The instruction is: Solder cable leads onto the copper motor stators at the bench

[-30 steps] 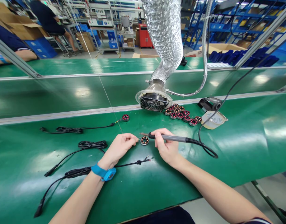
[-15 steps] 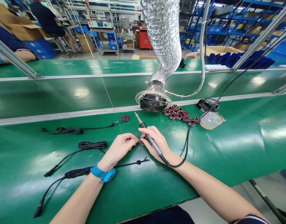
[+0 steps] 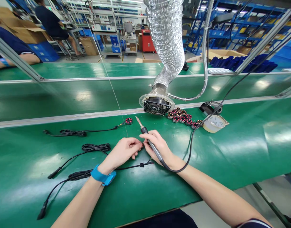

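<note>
Right hand, one: closed around a soldering iron, tip pointing away, above the green table. Left hand, one: fingertips pinched, just beside; contents, from here, I cannot tell. Black cords, three: leftward. Coils, clustered: near the fan.

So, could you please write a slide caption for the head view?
Right hand holding a soldering iron, left hand close by, over a green bench with cables.

a soldering iron is gripped in the right hand; a small part, mostly hidden, is pinched by the left hand. black cables are laid on the green table.
</note>
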Demonstrator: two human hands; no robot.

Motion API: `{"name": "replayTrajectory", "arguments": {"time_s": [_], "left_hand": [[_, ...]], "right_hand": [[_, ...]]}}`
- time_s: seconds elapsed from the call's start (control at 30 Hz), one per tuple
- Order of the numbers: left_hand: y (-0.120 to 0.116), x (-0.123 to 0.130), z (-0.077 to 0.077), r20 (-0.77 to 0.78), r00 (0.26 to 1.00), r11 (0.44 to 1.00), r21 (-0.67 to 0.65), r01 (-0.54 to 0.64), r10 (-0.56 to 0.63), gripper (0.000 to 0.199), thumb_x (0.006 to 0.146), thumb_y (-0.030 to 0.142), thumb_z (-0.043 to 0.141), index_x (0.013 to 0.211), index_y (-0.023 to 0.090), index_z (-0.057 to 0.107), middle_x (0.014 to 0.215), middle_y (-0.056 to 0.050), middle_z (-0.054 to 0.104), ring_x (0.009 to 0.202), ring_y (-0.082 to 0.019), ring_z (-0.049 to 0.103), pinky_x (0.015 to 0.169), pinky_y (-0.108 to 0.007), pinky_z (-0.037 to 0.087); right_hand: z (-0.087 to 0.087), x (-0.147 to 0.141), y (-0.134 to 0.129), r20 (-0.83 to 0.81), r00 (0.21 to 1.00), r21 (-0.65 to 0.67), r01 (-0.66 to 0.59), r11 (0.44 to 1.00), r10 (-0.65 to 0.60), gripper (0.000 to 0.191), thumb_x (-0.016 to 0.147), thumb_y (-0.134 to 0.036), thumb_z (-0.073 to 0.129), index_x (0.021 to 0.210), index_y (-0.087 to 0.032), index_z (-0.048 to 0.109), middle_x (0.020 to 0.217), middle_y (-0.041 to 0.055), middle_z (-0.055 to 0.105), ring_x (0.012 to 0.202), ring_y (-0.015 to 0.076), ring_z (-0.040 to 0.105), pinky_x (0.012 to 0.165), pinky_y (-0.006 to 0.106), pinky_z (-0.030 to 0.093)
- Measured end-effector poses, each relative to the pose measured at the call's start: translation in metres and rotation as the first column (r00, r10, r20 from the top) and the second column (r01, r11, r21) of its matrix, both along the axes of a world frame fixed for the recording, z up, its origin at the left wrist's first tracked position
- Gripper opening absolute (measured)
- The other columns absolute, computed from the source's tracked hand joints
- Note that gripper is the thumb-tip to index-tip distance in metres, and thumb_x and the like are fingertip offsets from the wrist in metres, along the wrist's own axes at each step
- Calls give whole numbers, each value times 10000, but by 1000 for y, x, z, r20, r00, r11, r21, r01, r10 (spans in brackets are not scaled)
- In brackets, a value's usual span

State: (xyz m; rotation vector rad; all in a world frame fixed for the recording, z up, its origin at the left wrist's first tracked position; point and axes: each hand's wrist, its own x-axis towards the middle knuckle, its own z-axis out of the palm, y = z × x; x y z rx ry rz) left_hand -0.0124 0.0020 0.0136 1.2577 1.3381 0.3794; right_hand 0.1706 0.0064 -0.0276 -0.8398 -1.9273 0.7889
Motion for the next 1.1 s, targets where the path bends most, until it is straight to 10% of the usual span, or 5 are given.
{"name": "replayTrajectory", "arguments": {"time_s": [0.8, 1.1], "left_hand": [[2, 4, 0, 9, 990, 987, -72, -143, 144, 262, 738, 374, 600, 742, 119, 662, 649, -10, 580, 517, -73, 440, 448, -185, 321], [1, 5, 0, 13, 989, 984, -102, -144, 146, 303, 750, 418, 613, 749, 118, 656, 705, -19, 606, 531, -68, 435, 461, -188, 308]], "right_hand": [[3, 8, -9, -61, 998, -156, -38, 987, 29, 553, 780, 9, 501, 1259, -265, 514, 1055, 30, 496, 818, 98, 607, 827, 264, 531], [-4, -1, -9, -73, 988, -200, 118, 973, -135, 424, 810, -23, 498, 1175, -233, 550, 1048, 28, 530, 713, 72, 599, 746, 225, 537]]}}
